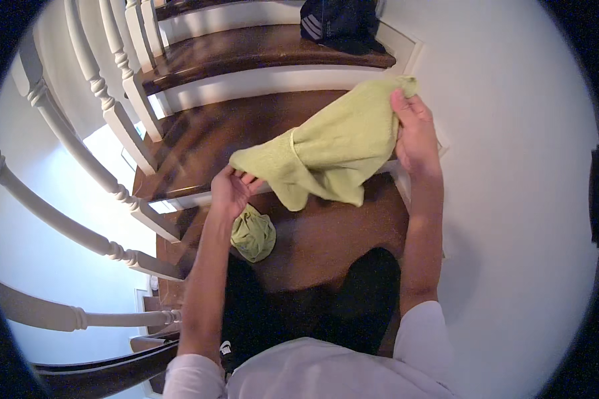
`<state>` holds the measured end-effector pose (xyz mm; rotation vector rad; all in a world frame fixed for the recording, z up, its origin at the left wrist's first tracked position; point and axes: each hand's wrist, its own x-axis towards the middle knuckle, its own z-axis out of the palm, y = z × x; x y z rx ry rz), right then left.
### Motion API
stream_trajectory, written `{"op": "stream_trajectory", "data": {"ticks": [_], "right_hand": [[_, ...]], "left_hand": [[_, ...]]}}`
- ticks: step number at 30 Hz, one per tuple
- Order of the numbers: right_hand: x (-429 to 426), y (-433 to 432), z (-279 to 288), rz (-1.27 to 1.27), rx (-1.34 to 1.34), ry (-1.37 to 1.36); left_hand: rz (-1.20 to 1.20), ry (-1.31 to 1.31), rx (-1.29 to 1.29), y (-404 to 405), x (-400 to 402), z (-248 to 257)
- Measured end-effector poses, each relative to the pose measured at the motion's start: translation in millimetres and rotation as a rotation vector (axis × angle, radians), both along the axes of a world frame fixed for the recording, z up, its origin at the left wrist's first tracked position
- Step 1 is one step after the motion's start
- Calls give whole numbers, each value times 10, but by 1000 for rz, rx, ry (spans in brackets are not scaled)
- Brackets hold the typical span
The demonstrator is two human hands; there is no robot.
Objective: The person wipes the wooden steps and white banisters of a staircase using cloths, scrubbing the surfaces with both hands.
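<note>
A yellow-green knit garment with a ribbed band near one end is stretched between my hands, above the stair treads. Its lower left corner is held by my left hand, whose fingers are under the cloth. The upper right end is pinched between the thumb and fingers of my right hand. Loose folds of the garment hang down between the two hands. A bundled yellow-green cloth rests on the step below, just right of my left wrist.
Dark brown wooden stair treads with white risers curve upward ahead. White turned balusters line the left side. A dark fabric item with white stripes, perhaps a bag, sits on a higher step. A white wall stands at the right.
</note>
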<state>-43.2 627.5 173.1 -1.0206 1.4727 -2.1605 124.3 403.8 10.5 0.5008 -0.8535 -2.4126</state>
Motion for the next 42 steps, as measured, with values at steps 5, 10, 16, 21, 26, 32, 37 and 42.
{"op": "stream_trajectory", "data": {"ticks": [5, 10, 16, 21, 26, 32, 37, 42], "right_hand": [[-25, 107, -1134, 155, 34, -719], [161, 91, -1182, 286, 267, -150], [328, 113, -399, 373, 476, 67], [150, 152, -51, 255, 593, 208], [318, 149, 96, 224, 500, 211], [208, 413, 360, 56, 736, 386], [339, 269, 491, 296, 668, 315], [37, 441, 638, 204, 638, 203]], "left_hand": [[-570, 446, 414, 845, -162, -13], [-438, -86, -492, 1146, -180, -68], [-496, -602, -494, 652, -189, -162], [-548, -258, 2, 616, -142, -470], [-603, -17, 626, 942, -231, -375], [-1096, -408, -813, 842, -139, -464], [-706, 175, -460, 1187, -369, -483], [-704, 1, -541, 1236, -378, -250]]}}
